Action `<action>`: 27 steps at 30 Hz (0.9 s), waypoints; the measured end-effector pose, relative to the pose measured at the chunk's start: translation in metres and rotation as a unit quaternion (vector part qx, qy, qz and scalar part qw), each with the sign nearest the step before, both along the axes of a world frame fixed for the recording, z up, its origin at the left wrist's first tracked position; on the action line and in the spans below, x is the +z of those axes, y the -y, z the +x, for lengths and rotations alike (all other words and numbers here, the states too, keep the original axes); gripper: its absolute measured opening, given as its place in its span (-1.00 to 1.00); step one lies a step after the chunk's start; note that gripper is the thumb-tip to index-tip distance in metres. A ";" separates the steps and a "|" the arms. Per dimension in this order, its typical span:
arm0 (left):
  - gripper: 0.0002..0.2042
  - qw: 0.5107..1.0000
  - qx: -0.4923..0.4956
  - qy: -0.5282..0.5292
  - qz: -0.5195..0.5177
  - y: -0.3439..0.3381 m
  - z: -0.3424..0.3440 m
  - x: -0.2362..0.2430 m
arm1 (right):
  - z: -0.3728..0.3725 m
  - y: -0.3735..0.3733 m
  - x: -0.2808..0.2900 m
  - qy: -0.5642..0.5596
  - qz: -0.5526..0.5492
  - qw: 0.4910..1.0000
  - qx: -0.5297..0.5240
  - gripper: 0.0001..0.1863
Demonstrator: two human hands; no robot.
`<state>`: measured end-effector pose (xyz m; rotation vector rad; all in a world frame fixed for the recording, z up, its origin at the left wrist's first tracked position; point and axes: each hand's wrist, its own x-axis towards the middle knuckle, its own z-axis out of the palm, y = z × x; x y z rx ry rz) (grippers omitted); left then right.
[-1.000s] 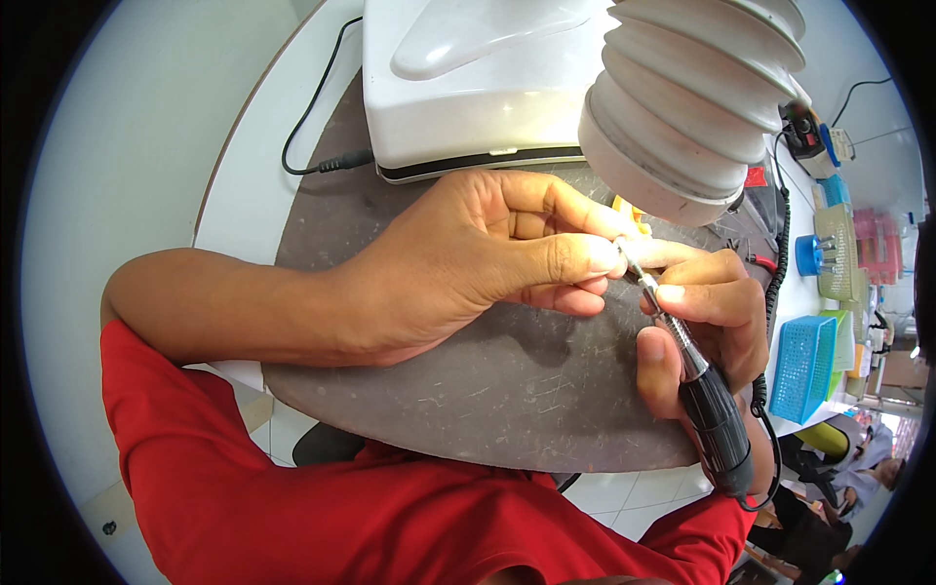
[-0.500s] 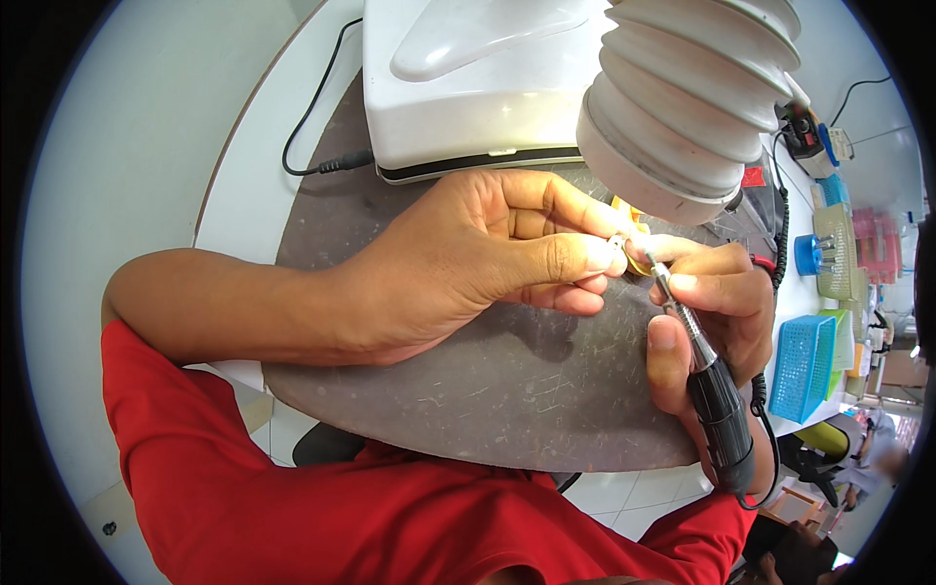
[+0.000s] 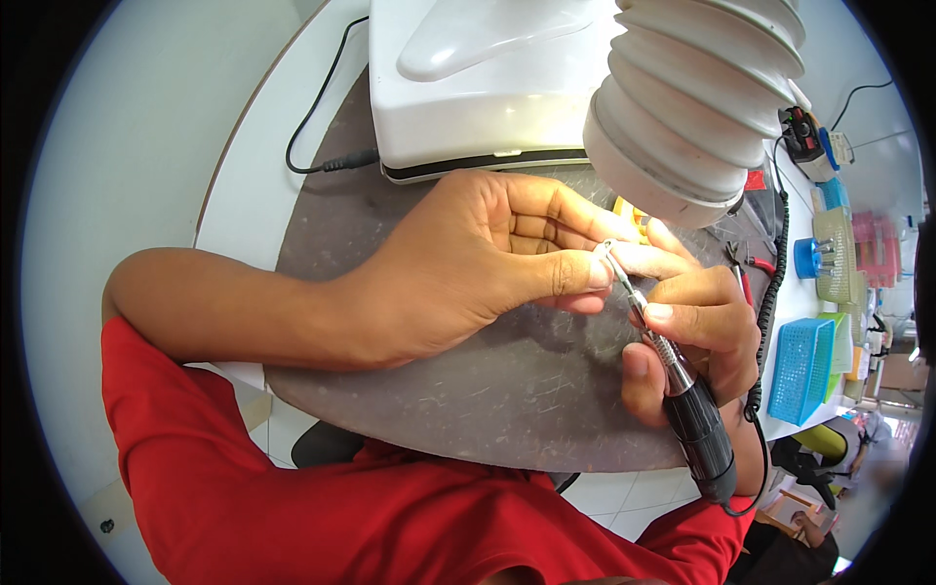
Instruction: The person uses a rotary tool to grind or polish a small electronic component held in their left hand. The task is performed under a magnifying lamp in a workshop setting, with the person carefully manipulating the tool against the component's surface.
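My left hand [image 3: 458, 263] is closed, pinching a small pale piece [image 3: 606, 247] between thumb and index finger; it looks ring-like, but the fingers cover most of it. In my right hand [image 3: 707, 307] is a rotary handpiece [image 3: 700, 434] with a black body and a silver front, held like a pen. Its thin bit points up and left and meets the small piece, as far as I can see. The right fingertips rest close against the left ones. Something yellow [image 3: 627, 212] shows just beyond the fingers, partly hidden by them.
A ribbed white hose [image 3: 697, 88] hangs over the grey work surface [image 3: 487, 409]. Behind my hands stands a white machine [image 3: 478, 127]. To the right are red-handled pliers [image 3: 747, 283], a coiled cable [image 3: 777, 263], a blue holder [image 3: 807, 258] and a blue basket [image 3: 802, 370].
My right hand has moved left with the handpiece, bringing its bit onto the small piece. The pliers, previously mostly covered, now show more. My left hand has barely moved.
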<state>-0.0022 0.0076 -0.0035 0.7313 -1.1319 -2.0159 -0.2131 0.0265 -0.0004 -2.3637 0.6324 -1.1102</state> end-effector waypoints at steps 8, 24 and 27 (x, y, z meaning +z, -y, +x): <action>-0.77 1.000 0.001 0.024 -0.006 -0.001 0.002 0.008 | -0.005 -0.003 -0.003 0.013 0.010 1.000 -0.002 -0.71; -0.77 0.997 -0.017 0.050 -0.049 -0.001 0.000 0.005 | -0.005 -0.001 -0.004 0.011 -0.012 1.000 -0.007 -0.71; -0.76 0.997 -0.017 0.055 -0.060 0.000 0.000 0.005 | -0.005 -0.001 -0.005 0.018 -0.011 1.000 -0.009 -0.71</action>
